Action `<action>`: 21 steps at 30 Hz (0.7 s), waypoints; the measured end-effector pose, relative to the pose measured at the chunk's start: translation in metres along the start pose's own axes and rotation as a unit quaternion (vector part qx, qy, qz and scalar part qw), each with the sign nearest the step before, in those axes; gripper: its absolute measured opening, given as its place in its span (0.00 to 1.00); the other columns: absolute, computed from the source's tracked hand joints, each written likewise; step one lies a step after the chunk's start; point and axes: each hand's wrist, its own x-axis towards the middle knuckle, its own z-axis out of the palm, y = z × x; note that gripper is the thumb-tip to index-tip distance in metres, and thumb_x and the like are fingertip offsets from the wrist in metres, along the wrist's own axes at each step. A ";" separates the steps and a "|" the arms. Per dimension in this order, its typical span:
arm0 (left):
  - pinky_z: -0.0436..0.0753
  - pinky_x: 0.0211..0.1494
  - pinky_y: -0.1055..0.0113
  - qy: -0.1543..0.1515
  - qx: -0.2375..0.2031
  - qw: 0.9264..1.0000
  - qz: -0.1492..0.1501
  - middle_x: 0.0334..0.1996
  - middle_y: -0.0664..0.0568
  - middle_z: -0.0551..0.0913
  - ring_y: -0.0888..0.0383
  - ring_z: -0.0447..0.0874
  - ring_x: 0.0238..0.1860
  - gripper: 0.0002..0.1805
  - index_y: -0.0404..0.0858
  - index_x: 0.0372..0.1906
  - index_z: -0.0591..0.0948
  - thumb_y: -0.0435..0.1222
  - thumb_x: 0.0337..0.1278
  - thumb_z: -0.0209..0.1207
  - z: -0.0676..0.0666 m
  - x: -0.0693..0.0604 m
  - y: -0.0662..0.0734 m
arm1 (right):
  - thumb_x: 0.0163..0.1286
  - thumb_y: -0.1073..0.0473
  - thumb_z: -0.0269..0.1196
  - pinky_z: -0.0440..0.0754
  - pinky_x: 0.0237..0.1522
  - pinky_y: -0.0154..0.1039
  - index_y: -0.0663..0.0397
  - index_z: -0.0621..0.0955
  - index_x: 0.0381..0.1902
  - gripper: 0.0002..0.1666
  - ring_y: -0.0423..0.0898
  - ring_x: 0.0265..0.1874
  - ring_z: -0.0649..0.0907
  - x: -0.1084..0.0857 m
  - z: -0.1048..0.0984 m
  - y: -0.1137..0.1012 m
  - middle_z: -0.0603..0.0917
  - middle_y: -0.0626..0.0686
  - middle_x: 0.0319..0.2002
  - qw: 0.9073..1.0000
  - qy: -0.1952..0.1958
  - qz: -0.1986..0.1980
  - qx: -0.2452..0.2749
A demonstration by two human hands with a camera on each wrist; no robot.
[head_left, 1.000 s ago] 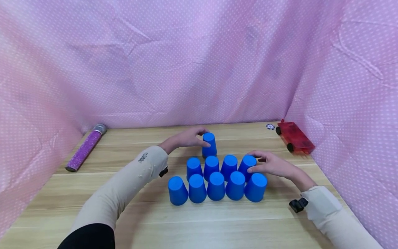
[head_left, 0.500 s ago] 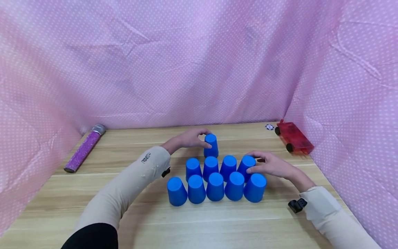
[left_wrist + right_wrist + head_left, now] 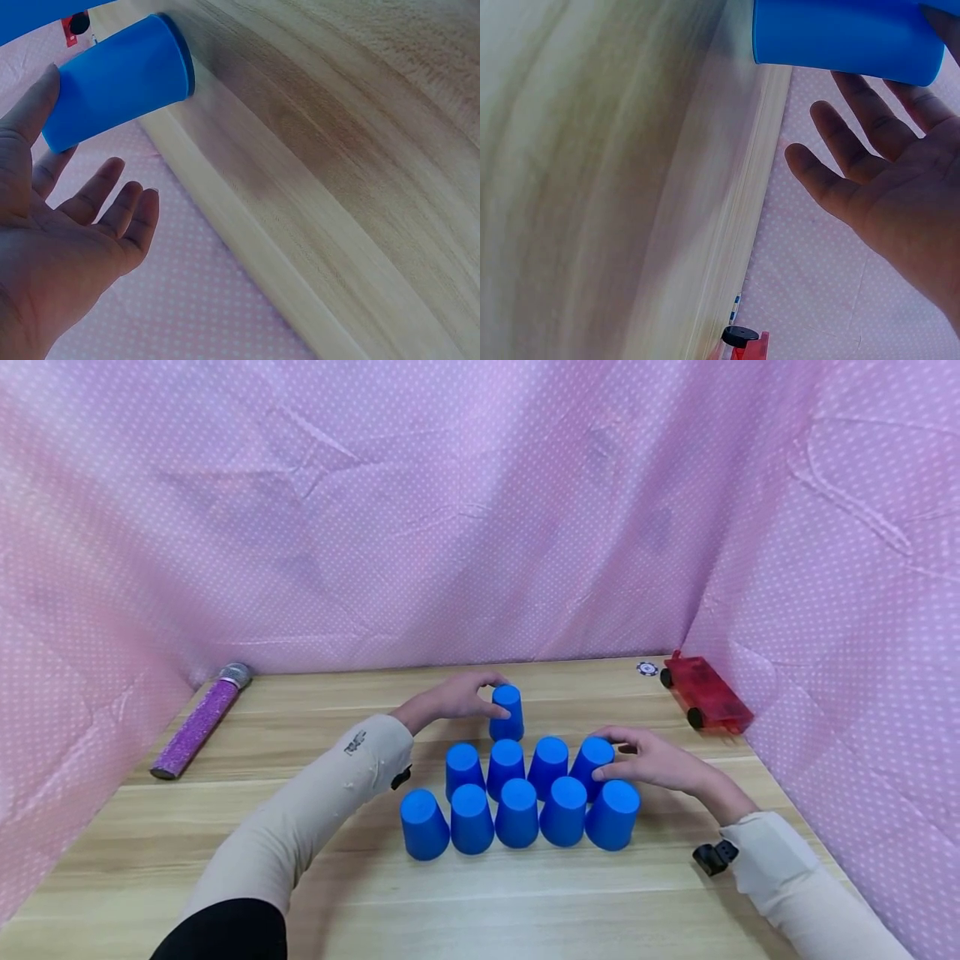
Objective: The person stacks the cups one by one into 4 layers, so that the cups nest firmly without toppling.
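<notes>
The lone blue cup [image 3: 506, 718] is upside down, well behind the front row [image 3: 517, 817] of five blue cups. The left hand [image 3: 459, 695] pinches it between thumb and forefinger, while its other fingers are parted and hold nothing. Directly behind the front row is the second row [image 3: 506, 770], of four cups. Behind the front row's right end, the right hand [image 3: 651, 764] holds the end cup [image 3: 587, 767] between thumb and fingers, the remaining fingers spread. Far left of the front row lies a purple microphone [image 3: 201, 725]; far right and behind, a red toy car [image 3: 708, 693].
</notes>
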 end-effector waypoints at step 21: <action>0.73 0.70 0.44 -0.002 0.004 1.000 0.009 0.63 0.51 0.78 0.45 0.72 0.69 0.32 0.48 0.65 0.74 0.53 0.59 0.67 0.003 0.005 -0.003 | 0.68 0.49 0.67 0.76 0.59 0.63 0.47 0.77 0.62 0.27 0.57 0.59 0.78 0.001 0.001 0.002 0.82 0.53 0.56 1.000 -0.003 -0.007 -0.001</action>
